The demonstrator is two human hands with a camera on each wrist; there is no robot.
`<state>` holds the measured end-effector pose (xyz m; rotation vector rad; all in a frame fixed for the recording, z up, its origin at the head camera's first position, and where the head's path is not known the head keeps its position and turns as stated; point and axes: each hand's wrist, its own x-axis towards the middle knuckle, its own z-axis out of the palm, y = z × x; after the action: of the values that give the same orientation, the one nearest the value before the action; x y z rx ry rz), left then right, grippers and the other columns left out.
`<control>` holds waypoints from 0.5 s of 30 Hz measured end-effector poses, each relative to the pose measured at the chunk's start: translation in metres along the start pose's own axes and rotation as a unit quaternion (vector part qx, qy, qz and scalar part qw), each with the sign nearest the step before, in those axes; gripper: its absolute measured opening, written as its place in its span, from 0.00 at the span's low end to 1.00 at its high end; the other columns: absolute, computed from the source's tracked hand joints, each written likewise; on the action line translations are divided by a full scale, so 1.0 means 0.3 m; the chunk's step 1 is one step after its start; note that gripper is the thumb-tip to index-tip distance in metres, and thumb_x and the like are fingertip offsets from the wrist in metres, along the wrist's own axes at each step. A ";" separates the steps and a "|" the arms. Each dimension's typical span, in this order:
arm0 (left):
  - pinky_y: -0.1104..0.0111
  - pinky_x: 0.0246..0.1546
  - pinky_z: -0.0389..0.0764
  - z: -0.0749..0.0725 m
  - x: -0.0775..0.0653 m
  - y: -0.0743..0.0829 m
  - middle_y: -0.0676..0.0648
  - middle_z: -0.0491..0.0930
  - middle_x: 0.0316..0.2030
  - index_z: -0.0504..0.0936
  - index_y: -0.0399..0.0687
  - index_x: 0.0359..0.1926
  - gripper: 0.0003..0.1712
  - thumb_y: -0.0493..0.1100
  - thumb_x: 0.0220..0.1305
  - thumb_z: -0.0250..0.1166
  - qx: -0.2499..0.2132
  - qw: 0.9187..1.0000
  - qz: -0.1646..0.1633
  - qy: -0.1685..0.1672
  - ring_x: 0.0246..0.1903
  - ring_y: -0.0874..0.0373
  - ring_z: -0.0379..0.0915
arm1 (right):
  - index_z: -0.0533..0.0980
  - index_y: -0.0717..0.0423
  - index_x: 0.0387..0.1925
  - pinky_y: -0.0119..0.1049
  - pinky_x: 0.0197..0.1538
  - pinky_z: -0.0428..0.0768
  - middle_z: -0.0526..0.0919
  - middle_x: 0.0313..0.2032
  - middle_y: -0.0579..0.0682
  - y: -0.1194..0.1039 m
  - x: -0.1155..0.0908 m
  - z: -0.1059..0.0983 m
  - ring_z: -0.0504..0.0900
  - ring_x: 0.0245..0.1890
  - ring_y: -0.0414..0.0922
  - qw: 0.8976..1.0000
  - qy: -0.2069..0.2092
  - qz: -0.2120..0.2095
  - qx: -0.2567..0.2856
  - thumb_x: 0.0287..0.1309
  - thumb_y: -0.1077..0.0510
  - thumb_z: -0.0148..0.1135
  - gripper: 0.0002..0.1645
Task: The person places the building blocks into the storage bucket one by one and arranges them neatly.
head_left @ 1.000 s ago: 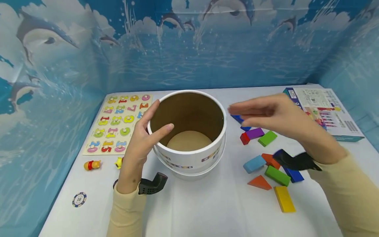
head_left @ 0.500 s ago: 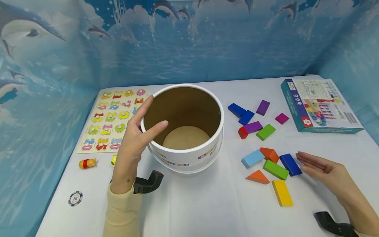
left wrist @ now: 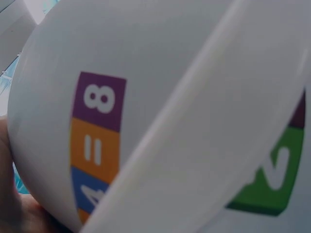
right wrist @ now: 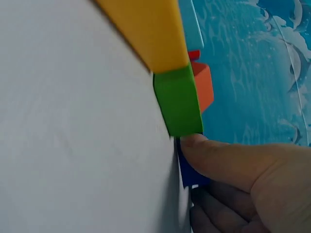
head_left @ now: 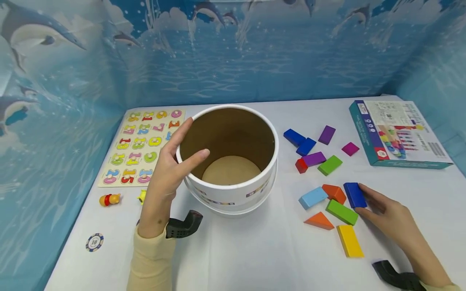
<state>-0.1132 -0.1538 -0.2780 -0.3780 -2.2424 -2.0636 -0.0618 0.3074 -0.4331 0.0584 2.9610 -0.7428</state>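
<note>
A white bucket (head_left: 255, 184) stands open-topped in the middle of the table, its brown inside showing. My left hand (head_left: 165, 173) grips its left rim, thumb over the inside and fingers along the outer wall. The left wrist view is filled by the bucket's white side (left wrist: 160, 63) with printed number squares. At the right, my right hand (head_left: 391, 218) pinches a dark blue block (head_left: 354, 195) at its right end between thumb and fingers. In the right wrist view the thumb (right wrist: 218, 158) lies over this blue block (right wrist: 192, 170), beside a green block (right wrist: 179, 102).
Around the blue block lie a green block (head_left: 342, 212), a yellow one (head_left: 350, 241), a light blue one (head_left: 313, 197) and orange pieces (head_left: 319, 221). More blocks lie behind. A box (head_left: 404, 133), number puzzle board (head_left: 140, 151), small figure (head_left: 109, 199) and chip (head_left: 94, 242) flank these.
My right hand has come down from beside the bucket to the right of the blocks, then moved left and taken hold of the blue block. The left hand keeps its grip on the rim.
</note>
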 end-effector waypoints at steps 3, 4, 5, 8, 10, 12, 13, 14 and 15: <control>0.54 0.61 0.50 0.002 0.000 -0.001 0.55 0.54 0.64 0.57 0.49 0.66 0.41 0.39 0.51 0.64 -0.001 1.000 0.000 0.000 0.63 0.62 0.46 | 0.55 0.54 0.65 0.60 0.42 0.70 0.66 0.54 0.70 -0.019 0.014 0.001 0.68 0.47 0.66 1.000 0.016 -0.009 -0.007 0.47 0.45 0.63 0.46; 0.54 0.61 0.49 0.002 0.000 -0.001 0.55 0.54 0.64 0.57 0.49 0.66 0.41 0.39 0.51 0.64 -0.001 1.000 0.000 0.000 0.63 0.63 0.46 | 0.56 0.55 0.65 0.60 0.42 0.70 0.66 0.53 0.70 -0.025 0.020 0.001 0.68 0.47 0.66 1.000 0.021 -0.013 -0.011 0.48 0.46 0.63 0.45; 0.53 0.61 0.50 0.002 -0.001 -0.002 0.55 0.54 0.64 0.57 0.49 0.66 0.41 0.38 0.51 0.64 -0.003 1.000 0.001 0.000 0.63 0.62 0.46 | 0.56 0.55 0.64 0.60 0.42 0.70 0.66 0.53 0.71 -0.031 0.025 0.000 0.68 0.47 0.66 1.000 0.024 -0.015 -0.010 0.48 0.46 0.63 0.44; 0.54 0.61 0.51 0.002 0.000 -0.003 0.55 0.55 0.64 0.57 0.49 0.66 0.41 0.38 0.51 0.64 -0.012 1.000 0.002 -0.001 0.63 0.61 0.47 | 0.56 0.56 0.64 0.61 0.42 0.69 0.65 0.54 0.71 -0.050 0.043 -0.002 0.67 0.47 0.67 0.999 0.028 -0.022 -0.009 0.50 0.46 0.62 0.43; 0.54 0.61 0.52 0.002 0.000 -0.003 0.55 0.55 0.64 0.56 0.49 0.66 0.41 0.38 0.51 0.64 -0.016 1.000 0.001 -0.002 0.63 0.60 0.47 | 0.56 0.57 0.64 0.62 0.42 0.68 0.65 0.54 0.72 -0.062 0.056 -0.004 0.66 0.47 0.67 0.999 0.027 -0.023 -0.009 0.51 0.45 0.61 0.43; 0.54 0.61 0.53 0.001 0.001 -0.003 0.56 0.55 0.64 0.56 0.49 0.66 0.41 0.38 0.51 0.64 -0.020 1.000 -0.002 -0.002 0.63 0.60 0.48 | 0.56 0.58 0.64 0.62 0.42 0.69 0.65 0.53 0.72 -0.073 0.068 -0.006 0.66 0.47 0.67 0.999 0.027 -0.027 -0.008 0.51 0.45 0.61 0.44; 0.54 0.61 0.53 0.001 0.001 -0.003 0.56 0.55 0.64 0.56 0.49 0.66 0.41 0.38 0.51 0.64 -0.021 1.000 -0.003 -0.002 0.63 0.60 0.48 | 0.57 0.59 0.64 0.62 0.42 0.69 0.65 0.53 0.72 -0.076 0.074 -0.007 0.66 0.47 0.67 0.999 0.028 -0.030 -0.007 0.51 0.47 0.61 0.43; 0.54 0.61 0.53 0.001 0.001 -0.002 0.56 0.55 0.64 0.56 0.49 0.66 0.41 0.38 0.51 0.64 -0.019 1.000 -0.003 -0.001 0.63 0.60 0.48 | 0.57 0.60 0.63 0.61 0.42 0.69 0.66 0.53 0.72 -0.078 0.079 -0.008 0.66 0.47 0.67 0.999 0.031 -0.031 -0.007 0.52 0.48 0.61 0.41; 0.54 0.61 0.53 0.001 0.001 -0.003 0.56 0.55 0.64 0.57 0.49 0.66 0.41 0.38 0.51 0.64 -0.019 1.000 -0.003 -0.001 0.63 0.60 0.48 | 0.58 0.60 0.63 0.61 0.42 0.70 0.66 0.52 0.72 -0.080 0.084 -0.008 0.67 0.46 0.66 0.999 0.035 -0.032 -0.007 0.52 0.50 0.61 0.39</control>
<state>-0.1136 -0.1536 -0.2787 -0.3778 -2.2108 -2.1127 -0.0884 0.2878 -0.4220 -0.0122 3.0464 -0.7433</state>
